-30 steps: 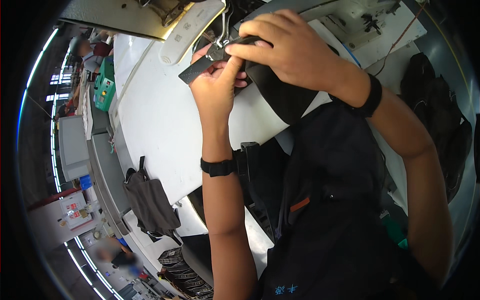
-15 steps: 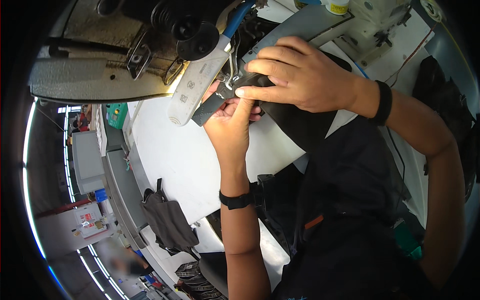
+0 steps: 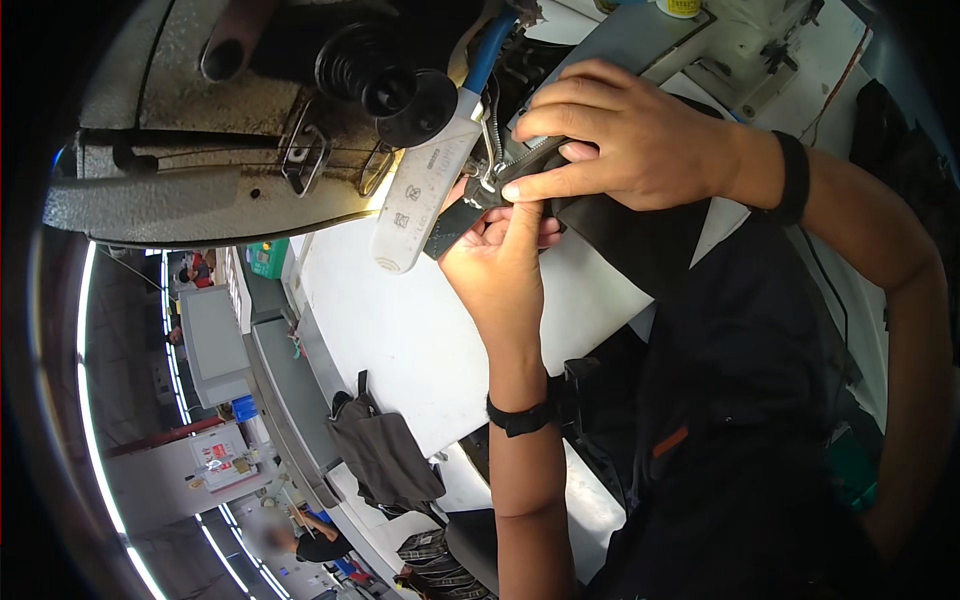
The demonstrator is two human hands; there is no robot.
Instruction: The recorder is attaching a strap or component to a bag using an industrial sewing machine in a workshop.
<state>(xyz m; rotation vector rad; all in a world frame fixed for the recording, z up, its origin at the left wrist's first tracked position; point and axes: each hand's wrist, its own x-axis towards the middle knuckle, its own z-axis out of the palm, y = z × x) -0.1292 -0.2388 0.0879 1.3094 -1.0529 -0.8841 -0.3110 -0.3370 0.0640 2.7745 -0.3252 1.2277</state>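
Note:
My left hand (image 3: 500, 260) is closed on a dark fabric piece (image 3: 625, 235), its thumb pressed on top and its fingers curled beneath. From the right, my right hand (image 3: 640, 145) pinches the same fabric; its thumb tip meets my left thumb. Along the fabric's edge runs a zipper (image 3: 540, 146), partly covered by my right fingers. Both hands are beside the metal presser foot (image 3: 487, 180) of a sewing machine (image 3: 200, 200). A pale lamp bar with a blue end (image 3: 420, 200) slants in front of the machine head and hides part of the fabric's left end.
Under my hands spreads a white worktable (image 3: 400, 330). A dark grey fabric bag piece (image 3: 385, 450) lies at its lower left edge. Another pale machine (image 3: 770, 60) stands at the upper right, near a yellow-labelled container (image 3: 680, 8). A co-worker (image 3: 310, 535) is in the background, lower left.
The whole view has shifted, so the scene sits farther right and slightly lower. Both hands keep their hold on the fabric beside the presser foot, with little visible movement.

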